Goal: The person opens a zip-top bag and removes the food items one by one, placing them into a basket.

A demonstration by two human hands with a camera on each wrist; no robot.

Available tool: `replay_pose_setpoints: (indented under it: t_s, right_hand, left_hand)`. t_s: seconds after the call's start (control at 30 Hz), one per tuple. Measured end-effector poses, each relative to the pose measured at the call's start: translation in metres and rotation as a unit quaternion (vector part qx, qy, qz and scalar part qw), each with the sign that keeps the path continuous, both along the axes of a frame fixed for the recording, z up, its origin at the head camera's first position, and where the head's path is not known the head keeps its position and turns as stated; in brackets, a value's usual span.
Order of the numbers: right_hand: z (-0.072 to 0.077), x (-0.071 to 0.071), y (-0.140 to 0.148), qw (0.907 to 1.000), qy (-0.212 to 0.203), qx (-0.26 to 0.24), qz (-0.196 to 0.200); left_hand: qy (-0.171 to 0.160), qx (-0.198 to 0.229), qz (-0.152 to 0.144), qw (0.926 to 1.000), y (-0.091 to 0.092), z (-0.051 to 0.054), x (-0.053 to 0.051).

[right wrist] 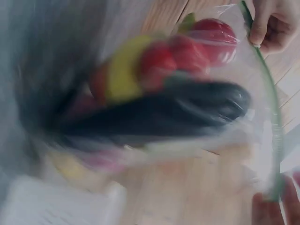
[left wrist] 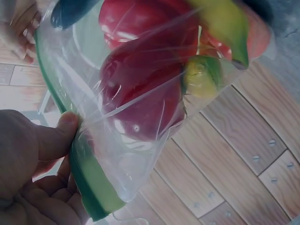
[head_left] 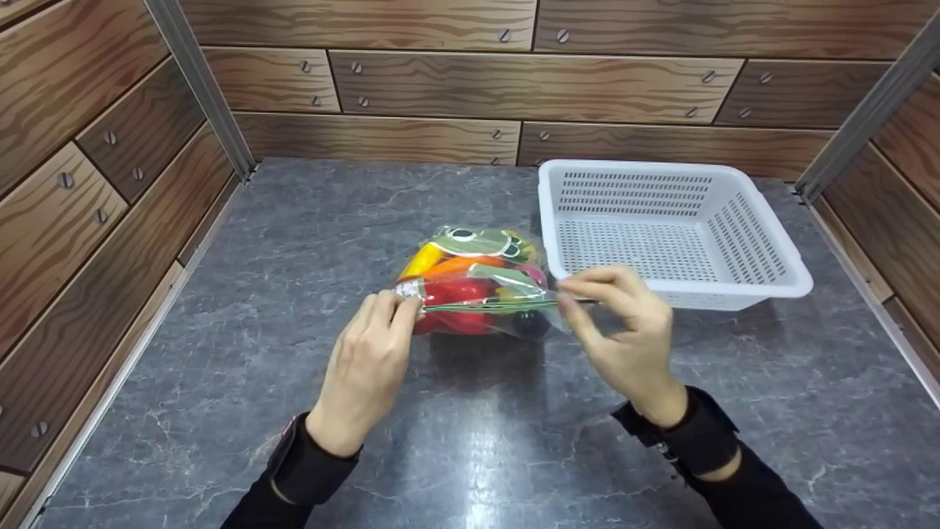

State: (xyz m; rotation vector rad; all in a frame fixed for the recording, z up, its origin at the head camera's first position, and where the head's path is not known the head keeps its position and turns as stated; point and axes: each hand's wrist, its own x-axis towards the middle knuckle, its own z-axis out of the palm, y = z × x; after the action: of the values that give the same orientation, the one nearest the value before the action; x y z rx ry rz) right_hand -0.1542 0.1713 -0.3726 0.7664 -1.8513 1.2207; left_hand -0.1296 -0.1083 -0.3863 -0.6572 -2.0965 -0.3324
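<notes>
A clear bag (head_left: pixel 477 294) with a green zip edge holds red, yellow, orange and dark toy-like vegetables. My left hand (head_left: pixel 371 360) pinches the left end of the green edge; in the left wrist view the thumb of that hand (left wrist: pixel 42 159) presses on the green strip (left wrist: pixel 93 180). At the other end of the edge, my right hand (head_left: pixel 628 338) pinches the bag's corner between thumb and fingers. The right wrist view shows a long dark vegetable (right wrist: pixel 164 112) through the plastic, with the right fingers (right wrist: pixel 276 204) at the strip's lower end.
A white plastic basket (head_left: pixel 675 294) with slotted walls stands at the back right, just beyond my right hand, with nothing in it. Wood-patterned panels (head_left: pixel 440 81) enclose the grey marbled table (head_left: pixel 330 198) at the back and sides.
</notes>
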Motion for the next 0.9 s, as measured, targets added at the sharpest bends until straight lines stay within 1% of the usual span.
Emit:
replay_pose_setpoints:
  t_s: [0.03,0.07,0.1,0.17,0.23,0.3,0.37,0.4,0.47,0.6,0.67,0.77,0.9]
  right_hand:
    - [0.005,0.001,-0.002,0.999,0.013,0.043,-0.005]
    - [0.01,0.001,-0.004,0.9959,0.022,0.087,-0.008]
    - [0.015,0.0,-0.006,0.9908,0.028,0.132,-0.007]
    - [0.024,-0.005,-0.011,0.9761,0.029,0.215,-0.003]
    - [0.031,-0.01,-0.015,0.9592,0.03,0.281,0.0]
    - [0.034,-0.016,-0.017,0.944,0.028,0.329,0.006]
    - [0.035,-0.019,-0.018,0.9346,0.023,0.354,0.019]
    - [0.034,-0.019,-0.018,0.9322,0.022,0.36,0.022]
    - [0.033,-0.02,-0.019,0.9327,0.019,0.359,0.028]
    - [0.031,-0.021,-0.018,0.9391,0.005,0.342,0.034]
    - [0.032,-0.02,-0.018,0.9407,-0.01,0.337,0.035]
    - [0.034,-0.02,-0.017,0.9406,-0.039,0.336,0.033]
    - [0.037,-0.02,-0.018,0.9407,-0.084,0.327,0.037]
  left_hand:
    - [0.001,-0.008,0.001,1.0,0.001,0.002,0.0]
    - [0.002,-0.014,0.001,0.9999,0.002,0.003,-0.001]
    - [0.002,-0.02,0.001,0.9998,0.003,0.005,-0.001]
    - [0.002,-0.026,0.0,0.9997,0.005,0.008,-0.002]
    - [0.003,-0.033,0.001,0.9994,0.006,0.01,-0.002]
    - [0.003,-0.037,0.0,0.9993,0.007,0.01,-0.002]
    - [0.005,-0.038,-0.001,0.9993,0.008,0.01,-0.001]
    - [0.005,-0.037,0.0,0.9993,0.008,0.01,-0.001]
    - [0.005,-0.033,-0.003,0.9994,0.008,0.01,-0.001]
    - [0.0,-0.021,-0.007,0.9998,0.004,0.007,0.0]
    - [-0.005,-0.013,-0.006,0.9999,0.001,0.005,0.0]
    - [-0.014,0.003,-0.002,0.9999,-0.007,0.003,0.001]
    - [-0.029,0.023,0.01,0.9993,-0.015,0.003,0.002]
